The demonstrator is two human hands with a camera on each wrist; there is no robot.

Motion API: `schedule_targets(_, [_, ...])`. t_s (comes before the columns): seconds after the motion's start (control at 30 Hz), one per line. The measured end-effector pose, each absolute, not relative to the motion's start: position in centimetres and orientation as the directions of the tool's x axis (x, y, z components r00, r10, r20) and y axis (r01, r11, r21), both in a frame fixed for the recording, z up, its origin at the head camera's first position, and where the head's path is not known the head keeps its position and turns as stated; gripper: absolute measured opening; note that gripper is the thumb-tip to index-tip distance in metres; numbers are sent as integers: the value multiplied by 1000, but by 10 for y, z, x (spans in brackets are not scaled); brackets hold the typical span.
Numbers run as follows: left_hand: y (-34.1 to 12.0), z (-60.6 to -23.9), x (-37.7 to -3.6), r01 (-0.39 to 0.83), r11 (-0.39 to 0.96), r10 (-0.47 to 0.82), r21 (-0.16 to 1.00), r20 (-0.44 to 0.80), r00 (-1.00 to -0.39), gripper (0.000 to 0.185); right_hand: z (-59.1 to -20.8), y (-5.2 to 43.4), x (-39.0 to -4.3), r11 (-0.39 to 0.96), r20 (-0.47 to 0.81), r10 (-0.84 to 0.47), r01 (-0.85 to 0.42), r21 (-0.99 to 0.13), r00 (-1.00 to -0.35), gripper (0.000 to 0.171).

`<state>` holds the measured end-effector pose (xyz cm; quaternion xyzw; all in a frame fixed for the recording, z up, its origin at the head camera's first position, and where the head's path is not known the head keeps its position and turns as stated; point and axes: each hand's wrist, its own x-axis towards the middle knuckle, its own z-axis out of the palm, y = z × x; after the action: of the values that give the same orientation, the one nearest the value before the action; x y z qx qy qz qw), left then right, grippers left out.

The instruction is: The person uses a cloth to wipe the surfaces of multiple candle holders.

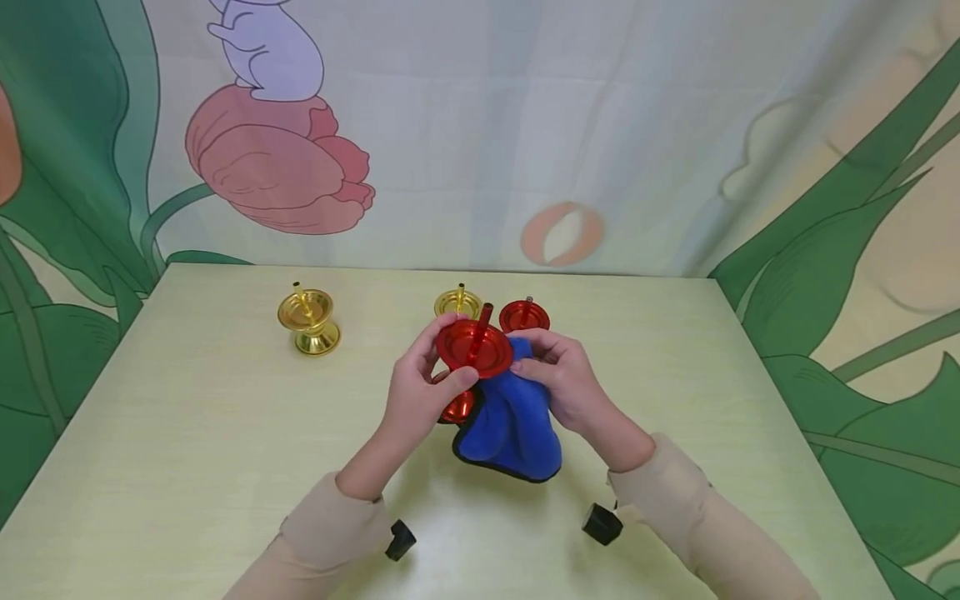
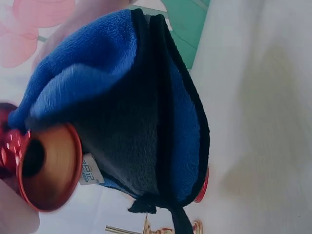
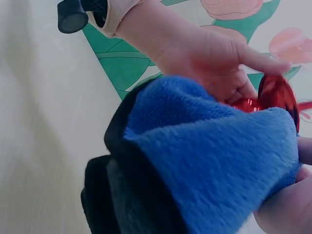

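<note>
Here, the left hand (image 1: 422, 379) holds a red dish (image 1: 495, 354) up over the table (image 1: 187, 433), with a red stick (image 1: 480, 335) standing in it, and the right hand (image 1: 561, 377) pinches a blue cloth (image 1: 517, 425) beside it. Farther back, two gold dishes (image 1: 315, 321) have sticks in them too

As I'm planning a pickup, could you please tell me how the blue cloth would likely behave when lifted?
The cloth is probably floppy, since it hangs in folds from the right hand. Its fuzzy pile likely resists slipping, and its thin layers suggest little weight.
</note>
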<state>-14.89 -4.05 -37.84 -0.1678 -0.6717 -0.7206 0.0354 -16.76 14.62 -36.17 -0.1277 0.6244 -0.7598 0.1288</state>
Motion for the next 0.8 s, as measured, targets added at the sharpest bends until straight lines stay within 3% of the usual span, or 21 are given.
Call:
schedule_targets(0.2, [-46, -381, -151, 288, -140, 330, 947, 319, -888, 80, -366, 151, -171, -173, 44, -406, 29, -984, -913, 34])
schedule_targets(0.33, [-44, -381, -150, 333, -51, 169, 942, 337, -926, 64, -366, 152, -172, -195, 42, -381, 36, -980, -923, 34])
schedule_targets(0.47, [-39, -381, -146, 391, 104, 29, 914, 391, -920, 46, -365, 150, -173, -191, 25, -314, 38, -981, -949, 36])
schedule_targets(0.67, [-34, -380, -145, 278, 246, 49, 929, 274, -960, 70, -367, 143, -172, -108, 20, -240, 6, -994, -971, 26])
schedule_targets(0.8, [-35, -381, -149, 189, 276, 33, 942, 187, -982, 78, -369, 141, -171, -45, 15, -238, -4, -999, -971, 36])
